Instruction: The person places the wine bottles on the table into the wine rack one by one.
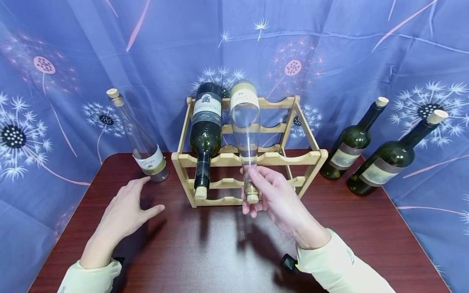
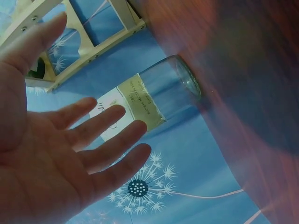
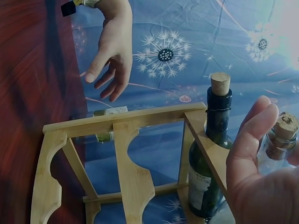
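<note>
My right hand [image 1: 283, 203] grips the neck of a clear, corked wine bottle [image 1: 245, 122]. The bottle lies along the top of a wooden wine rack [image 1: 296, 158], base toward the back and cork [image 3: 286, 123] toward me. Left of it on the same tier rests a dark green wine bottle [image 1: 206, 132] with a pale label. My left hand [image 1: 119, 213] is held over the table with fingers spread and thumb apart, holding nothing. Its fingertips are near the base of another clear bottle [image 1: 150, 160], which stands corked left of the rack; its cream label [image 2: 135, 105] shows behind my fingers.
Two dark green corked bottles stand on the right, one [image 1: 346, 146] near the rack and another [image 1: 388, 162] farther right. The reddish-brown table [image 1: 205, 252] backs onto a blue dandelion-patterned curtain [image 1: 165, 53]. A small black object [image 1: 289, 263] shows beside my right sleeve.
</note>
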`<state>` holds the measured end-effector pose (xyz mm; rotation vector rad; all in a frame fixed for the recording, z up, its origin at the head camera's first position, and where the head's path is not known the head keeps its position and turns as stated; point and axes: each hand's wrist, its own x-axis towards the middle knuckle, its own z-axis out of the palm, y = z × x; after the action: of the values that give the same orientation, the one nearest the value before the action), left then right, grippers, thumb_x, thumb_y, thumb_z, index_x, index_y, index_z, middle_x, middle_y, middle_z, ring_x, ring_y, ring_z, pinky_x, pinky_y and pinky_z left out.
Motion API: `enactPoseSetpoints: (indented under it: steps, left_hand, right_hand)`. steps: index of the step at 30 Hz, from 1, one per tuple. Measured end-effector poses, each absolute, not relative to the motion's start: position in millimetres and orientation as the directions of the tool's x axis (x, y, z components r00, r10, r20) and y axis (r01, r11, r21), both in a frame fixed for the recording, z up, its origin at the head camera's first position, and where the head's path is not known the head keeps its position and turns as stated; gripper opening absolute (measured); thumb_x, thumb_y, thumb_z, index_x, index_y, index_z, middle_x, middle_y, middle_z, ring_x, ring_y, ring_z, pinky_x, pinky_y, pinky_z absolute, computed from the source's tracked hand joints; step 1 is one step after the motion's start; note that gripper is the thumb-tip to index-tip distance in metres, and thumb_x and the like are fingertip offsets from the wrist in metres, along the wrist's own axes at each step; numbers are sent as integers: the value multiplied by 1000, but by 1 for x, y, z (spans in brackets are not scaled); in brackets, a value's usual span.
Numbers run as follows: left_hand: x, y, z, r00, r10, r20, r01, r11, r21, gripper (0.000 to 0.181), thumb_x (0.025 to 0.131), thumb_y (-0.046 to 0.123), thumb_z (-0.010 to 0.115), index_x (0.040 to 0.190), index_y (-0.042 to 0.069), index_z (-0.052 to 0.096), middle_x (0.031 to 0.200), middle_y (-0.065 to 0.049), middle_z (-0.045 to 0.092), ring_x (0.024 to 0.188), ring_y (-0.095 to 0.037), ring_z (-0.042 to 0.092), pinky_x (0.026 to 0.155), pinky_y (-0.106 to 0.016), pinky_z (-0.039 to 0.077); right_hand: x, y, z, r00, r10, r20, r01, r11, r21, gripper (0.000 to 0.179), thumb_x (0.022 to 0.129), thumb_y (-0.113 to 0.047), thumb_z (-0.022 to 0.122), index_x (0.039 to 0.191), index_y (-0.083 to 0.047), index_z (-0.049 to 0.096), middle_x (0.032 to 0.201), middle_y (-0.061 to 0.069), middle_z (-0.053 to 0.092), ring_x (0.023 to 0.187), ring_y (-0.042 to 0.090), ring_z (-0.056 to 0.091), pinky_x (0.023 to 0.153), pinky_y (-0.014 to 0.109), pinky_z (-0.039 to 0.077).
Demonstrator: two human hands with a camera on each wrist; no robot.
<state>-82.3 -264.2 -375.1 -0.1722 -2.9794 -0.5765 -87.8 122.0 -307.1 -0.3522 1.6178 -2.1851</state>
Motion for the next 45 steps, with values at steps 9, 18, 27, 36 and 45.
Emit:
enactPoseSetpoints:
  steps: [9, 18, 27, 36, 45]
  left_hand:
    - [-86, -266, -375, -979, 3, 203, 92, 896, 434, 97, 87, 47, 86, 156, -5, 41, 145, -31, 51, 130, -54, 48, 98, -72, 43]
    - [-94, -268, -377, -946, -76, 315, 101, 855, 509, 96, 86, 36, 88, 155, -10, 39, 143, -37, 49, 132, -54, 47, 103, -70, 39]
    - [-104, -270, -383, -923, -163, 347, 80, 805, 588, 98, 88, 31, 87, 160, -6, 32, 148, -34, 46, 132, -52, 47, 102, -69, 41]
    - [-113, -270, -387, -897, -267, 353, 52, 729, 683, 99, 88, 33, 87, 163, 1, 31, 155, -27, 44, 136, -46, 48, 106, -64, 41]
    - [-124, -269, -393, -862, -331, 384, 59, 686, 725, 97, 87, 29, 88, 163, 2, 33, 154, -25, 45, 135, -44, 50, 108, -62, 42]
  right_hand:
    - [-82, 131, -312, -884, -467, 3, 139, -269, -953, 62, 114, -56, 31, 131, 1, 49, 92, 15, 70, 70, 27, 72, 56, 33, 58]
    - [-73, 143, -325, -898, -436, 63, 21, -186, -982, 63, 116, -49, 29, 131, 9, 49, 97, 16, 69, 78, 26, 74, 63, 37, 61]
    - [-66, 163, -348, -876, -410, 255, -300, 48, -953, 51, 119, -22, 21, 128, 13, 57, 98, 22, 70, 88, 26, 73, 78, 35, 60]
    - [-65, 180, -374, -814, -380, 439, -559, 307, -770, 29, 110, 0, 47, 129, -7, 67, 103, 0, 73, 98, 16, 69, 89, 24, 50]
    - [-68, 196, -388, -775, -456, 437, -630, 519, -578, 42, 100, -19, 76, 139, -16, 63, 130, -9, 64, 119, 13, 64, 101, 27, 47]
